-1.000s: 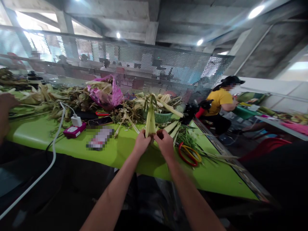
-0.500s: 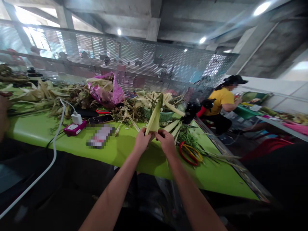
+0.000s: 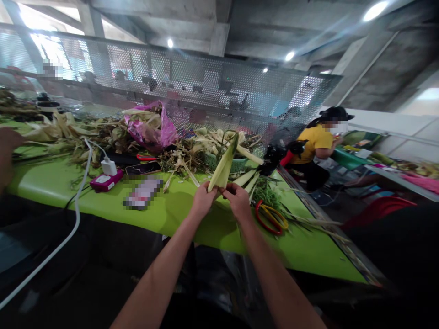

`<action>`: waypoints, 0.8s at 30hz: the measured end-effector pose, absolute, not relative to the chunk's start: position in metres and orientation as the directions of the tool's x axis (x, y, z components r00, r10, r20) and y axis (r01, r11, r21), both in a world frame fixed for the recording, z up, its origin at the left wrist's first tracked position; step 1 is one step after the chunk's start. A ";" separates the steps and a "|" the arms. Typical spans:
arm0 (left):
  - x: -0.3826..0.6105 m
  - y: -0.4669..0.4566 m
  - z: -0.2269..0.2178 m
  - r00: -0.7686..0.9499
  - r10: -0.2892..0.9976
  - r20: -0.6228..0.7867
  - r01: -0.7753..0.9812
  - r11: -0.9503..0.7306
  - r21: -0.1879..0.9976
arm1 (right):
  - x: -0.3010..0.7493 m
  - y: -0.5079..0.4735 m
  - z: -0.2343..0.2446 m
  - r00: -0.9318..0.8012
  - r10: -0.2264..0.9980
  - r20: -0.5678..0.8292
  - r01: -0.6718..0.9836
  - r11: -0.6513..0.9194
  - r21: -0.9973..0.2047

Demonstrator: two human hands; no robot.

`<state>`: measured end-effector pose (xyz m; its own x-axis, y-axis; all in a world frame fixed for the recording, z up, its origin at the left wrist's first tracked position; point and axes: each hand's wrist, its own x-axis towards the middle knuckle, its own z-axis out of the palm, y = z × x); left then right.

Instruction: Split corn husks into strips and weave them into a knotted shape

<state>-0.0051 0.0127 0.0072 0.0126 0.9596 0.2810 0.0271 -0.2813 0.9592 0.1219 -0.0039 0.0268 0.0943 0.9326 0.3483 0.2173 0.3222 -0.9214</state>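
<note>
A pale green corn husk (image 3: 222,167) with a dark pointed tip stands tilted up and to the right between my hands. My left hand (image 3: 205,201) is closed on its lower left side. At the lower right edge, my right hand (image 3: 237,197) pinches it between thumb and fingers. The husk's bottom end is partly hidden by my fingers. Red- and yellow-handled scissors (image 3: 270,218) lie on the table to the right of my right hand. Behind the husk sits a green basket (image 3: 240,164) heaped with pale husks.
The green table (image 3: 164,217) also bears two phones, the nearer one (image 3: 144,193) blurred, and a purple power socket (image 3: 106,181) with a white cable. Dry husks and a pink plastic bag (image 3: 166,130) line the back. Another person's hand (image 3: 8,141) is at far left; a person in yellow (image 3: 313,144) is at right.
The husk's tip has leaned slightly to the right; both hands keep their hold. At far left, the other person's hand has moved further into view.
</note>
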 end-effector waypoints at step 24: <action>-0.006 0.008 0.016 -0.119 0.972 0.205 -0.069 -0.214 0.974 | 0.115 -0.008 0.029 -0.038 0.962 0.272 -0.065 0.269 -0.961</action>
